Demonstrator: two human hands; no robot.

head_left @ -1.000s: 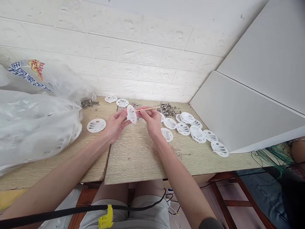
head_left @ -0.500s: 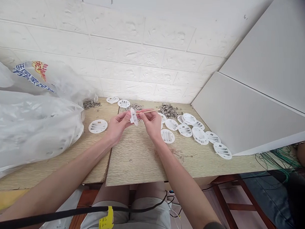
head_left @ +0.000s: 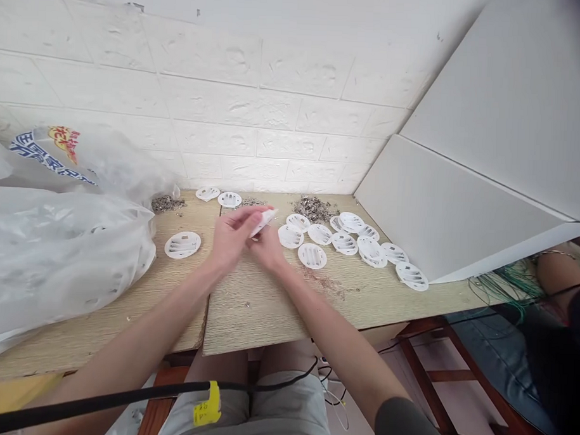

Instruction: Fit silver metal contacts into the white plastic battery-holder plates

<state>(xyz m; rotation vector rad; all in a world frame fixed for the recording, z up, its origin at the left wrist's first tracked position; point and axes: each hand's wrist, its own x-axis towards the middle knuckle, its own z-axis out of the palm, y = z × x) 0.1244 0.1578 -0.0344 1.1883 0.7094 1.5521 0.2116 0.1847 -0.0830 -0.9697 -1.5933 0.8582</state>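
A white round plastic battery case (head_left: 264, 223) is tilted on edge between my hands, above the table. My left hand (head_left: 232, 238) is closed on it, thumb over the near face. My right hand (head_left: 266, 248) is close against its lower right side with fingers curled, slightly blurred and partly hidden behind the case; what those fingers hold does not show. To the right lie several similar cases, the closest being one battery case (head_left: 290, 236) beside my right hand. Another case (head_left: 182, 245) rests left of my left hand.
Small metal pieces form a pile (head_left: 314, 209) near the wall and a smaller heap (head_left: 167, 204) at left. A large translucent plastic bag (head_left: 65, 254) fills the left side. A grey-white panel (head_left: 475, 205) bounds the right, near green wires (head_left: 506, 288) and another person's arm.
The case has turned from upright to slanted. My right hand has moved left and lower, towards my left hand. The thin wooden stick it held no longer shows.
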